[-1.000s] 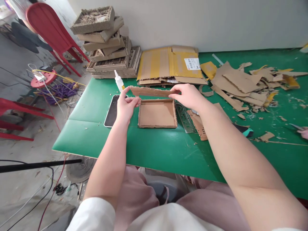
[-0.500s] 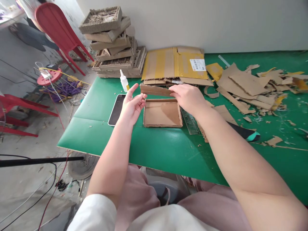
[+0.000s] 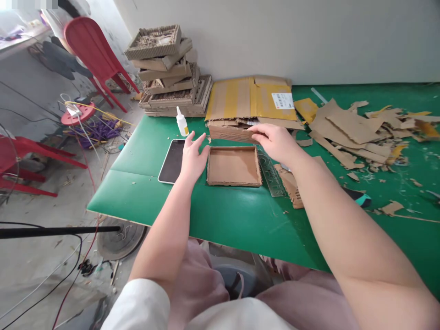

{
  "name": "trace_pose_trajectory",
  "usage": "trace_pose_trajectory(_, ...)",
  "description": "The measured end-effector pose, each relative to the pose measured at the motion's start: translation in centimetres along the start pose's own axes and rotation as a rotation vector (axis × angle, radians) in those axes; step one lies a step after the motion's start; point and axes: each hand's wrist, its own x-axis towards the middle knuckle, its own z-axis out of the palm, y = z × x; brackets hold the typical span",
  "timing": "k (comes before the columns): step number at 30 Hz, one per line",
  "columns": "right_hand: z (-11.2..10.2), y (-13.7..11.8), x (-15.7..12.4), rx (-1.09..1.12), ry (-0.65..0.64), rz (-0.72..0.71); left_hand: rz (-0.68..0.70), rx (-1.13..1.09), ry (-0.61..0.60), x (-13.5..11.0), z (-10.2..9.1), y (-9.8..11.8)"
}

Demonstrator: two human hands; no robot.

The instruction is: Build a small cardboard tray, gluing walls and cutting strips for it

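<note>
My right hand [image 3: 275, 140] pinches the right end of a narrow cardboard strip [image 3: 230, 134], held up behind a shallow cardboard tray [image 3: 235, 182] on the green table. My left hand [image 3: 195, 158] has its fingers spread near the strip's left end and holds nothing. It partly covers a dark-screened tablet or phone [image 3: 169, 165] with a white rim. Behind that hand stands a small white glue bottle [image 3: 182, 123] with a pointed nozzle. A clear ruler [image 3: 273, 178] lies along the tray's right side, beside a piece of torn cardboard [image 3: 292, 190] partly under my right forearm.
Stacked cardboard trays [image 3: 172, 87] rise at the back left, beside a flattened yellow-taped carton [image 3: 237, 98]. Cardboard scraps [image 3: 354, 123] cover the back right. A black-and-teal tool handle [image 3: 362, 199] shows beyond my right arm. Red chairs [image 3: 92, 50] and cables are off to the left.
My left hand has opened its fingers and come away from the strip's left end. The strip, still in my right hand, sits lower behind the tray. The view has tilted slightly upward.
</note>
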Motion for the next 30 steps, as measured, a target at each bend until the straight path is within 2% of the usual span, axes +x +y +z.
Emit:
trace_pose_trajectory(4, 0.5, -0.6, -0.1, -0.005, -0.056, -0.019, 0.077, -0.117, -0.058, -0.2, -0.2, 0.2)
trace_pose_trajectory(8, 0.4, -0.6, -0.2, 0.018, -0.079, -0.009, 0.09, -0.145, -0.041, 0.0, -0.4, 0.7)
trace_pose_trajectory(15, -0.5, 1.4, 0.0, 0.218, -0.114, 0.119, -0.054, -0.065, -0.058, 1.3, -1.2, 1.3)
trace_pose_trajectory(30, -0.9, 1.5, 0.0, 0.038, -0.119, 0.13, -0.037, 0.034, -0.097, 1.5, -0.9, 0.8)
